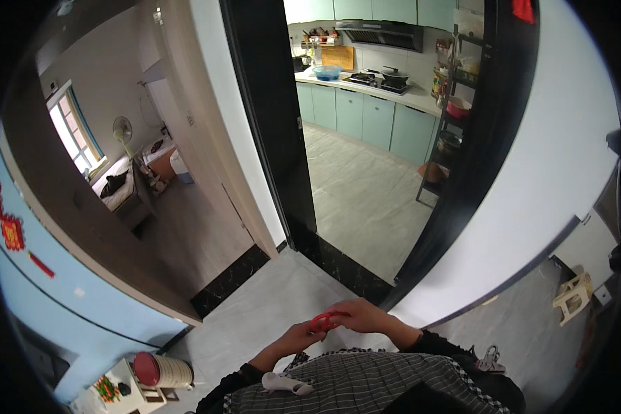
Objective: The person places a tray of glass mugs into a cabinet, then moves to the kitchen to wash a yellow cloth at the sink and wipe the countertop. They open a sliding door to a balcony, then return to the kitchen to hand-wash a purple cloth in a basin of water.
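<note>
Both my hands are held out in front of my body at about waist height. Between them is a small red looped object [321,322], whose exact kind I cannot make out. The fingertips of my left hand [297,339] pinch its lower left side. My right hand [363,315] grips it from the right, and a red strip shows along the fingers. Below my hands is the dark checked apron [352,380] that I wear, with a whitish clip-like item [285,384] lying on its upper left part.
Ahead, a black-framed doorway [261,103] opens onto a kitchen with green cabinets [349,108] and a dark shelf rack [447,119]. Leftward, another doorway leads to a bedroom with a standing fan [122,129]. A red-lidded drum [163,370] stands lower left; a plastic stool [573,298] is at right.
</note>
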{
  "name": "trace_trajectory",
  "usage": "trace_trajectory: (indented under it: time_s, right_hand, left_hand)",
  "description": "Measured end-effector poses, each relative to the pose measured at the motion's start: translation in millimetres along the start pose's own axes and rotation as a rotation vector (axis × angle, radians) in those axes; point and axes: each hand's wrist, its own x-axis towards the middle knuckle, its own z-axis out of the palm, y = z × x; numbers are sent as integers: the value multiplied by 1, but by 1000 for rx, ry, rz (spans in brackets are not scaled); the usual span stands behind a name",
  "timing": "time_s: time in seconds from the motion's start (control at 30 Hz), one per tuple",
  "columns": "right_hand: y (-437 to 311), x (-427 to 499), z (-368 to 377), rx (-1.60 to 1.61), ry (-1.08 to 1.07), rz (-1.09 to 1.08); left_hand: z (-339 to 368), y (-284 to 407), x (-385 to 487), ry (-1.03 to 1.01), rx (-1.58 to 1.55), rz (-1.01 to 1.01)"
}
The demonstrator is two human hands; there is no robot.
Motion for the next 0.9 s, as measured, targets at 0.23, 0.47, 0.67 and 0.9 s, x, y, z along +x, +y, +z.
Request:
trace_trajectory:
  time_s: [0.23,0.47,0.67,0.9]
  right_hand:
    - [45,122,-70,350,122,222]
    - [96,245,-142,434,270,320]
    - [117,321,-220,327,487,416]
    - [184,339,-307,332,716,532]
  left_hand:
    - [-98,10,94,-6,-135,27]
    - [-229,3,229,-188,-246,132]
    - [-329,58,361,-304,-132,228]
    - [-354,125,509,-531,-151,175]
